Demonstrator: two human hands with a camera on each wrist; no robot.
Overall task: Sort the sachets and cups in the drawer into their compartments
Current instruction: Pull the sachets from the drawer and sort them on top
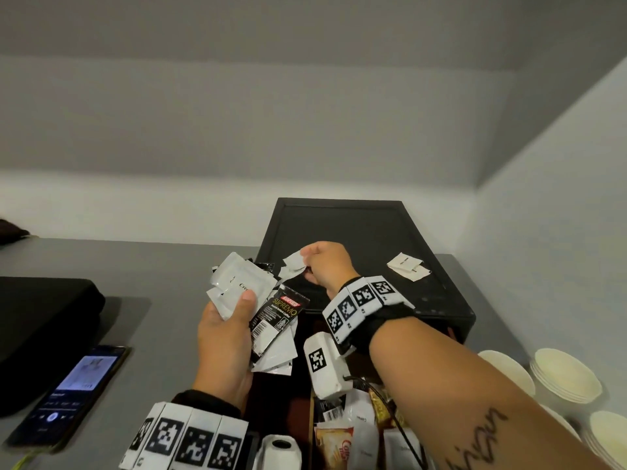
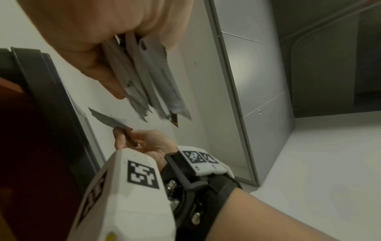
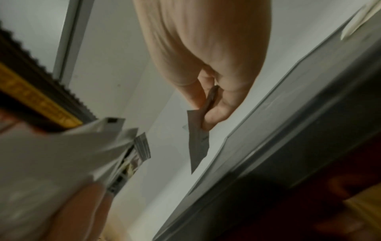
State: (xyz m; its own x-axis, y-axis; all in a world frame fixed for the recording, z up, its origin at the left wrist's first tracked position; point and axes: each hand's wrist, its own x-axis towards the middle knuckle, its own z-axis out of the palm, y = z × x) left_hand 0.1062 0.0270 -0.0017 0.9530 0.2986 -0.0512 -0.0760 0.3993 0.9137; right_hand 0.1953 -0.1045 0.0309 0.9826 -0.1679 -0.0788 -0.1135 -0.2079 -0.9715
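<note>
- Left hand (image 1: 226, 337), nearest the lens, is raised palm-up just left of the black tray (image 1: 342, 212), clutching a fan of sachets (image 1: 242, 283).
- Right hand (image 1: 325, 266), reaching over the tray, pinches one white sachet (image 1: 293, 262).

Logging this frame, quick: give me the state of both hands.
Left hand: closed, gripping a fanned bunch of sachets, mostly white, one black.
Right hand: closed, pinching small white sachets above the black tray.
</note>
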